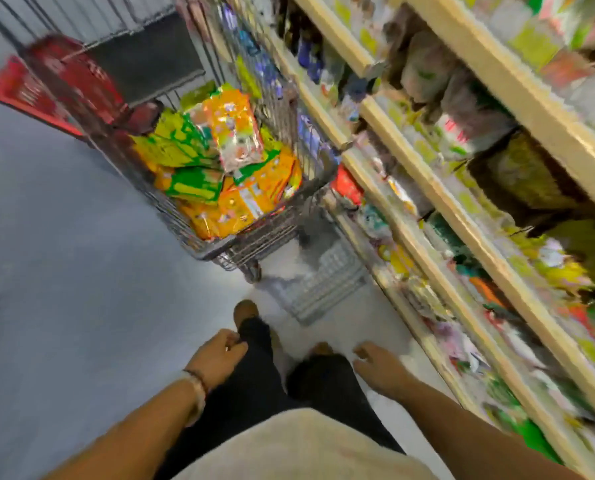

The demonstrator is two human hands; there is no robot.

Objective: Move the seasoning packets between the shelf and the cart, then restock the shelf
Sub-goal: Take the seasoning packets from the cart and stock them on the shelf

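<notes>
Nearest are the two bare hands, low over the floor (pixel 64 271). The left hand (pixel 216 356) has its fingers (pixel 232 341) loosely curled and holds nothing. The right hand (pixel 379 370) has relaxed, spread fingers (pixel 362 351), also without anything. Well beyond the fingers of both hands stands the cart (pixel 254 244), with orange and green seasoning packets (pixel 220 168) piled inside. The shelf (pixel 462 216) runs past the right fingers, blurred.

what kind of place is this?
Most likely a grocery store aisle: stocked shelves along the right, a wire shopping cart piled with orange and green packets, and a bare floor.
</notes>
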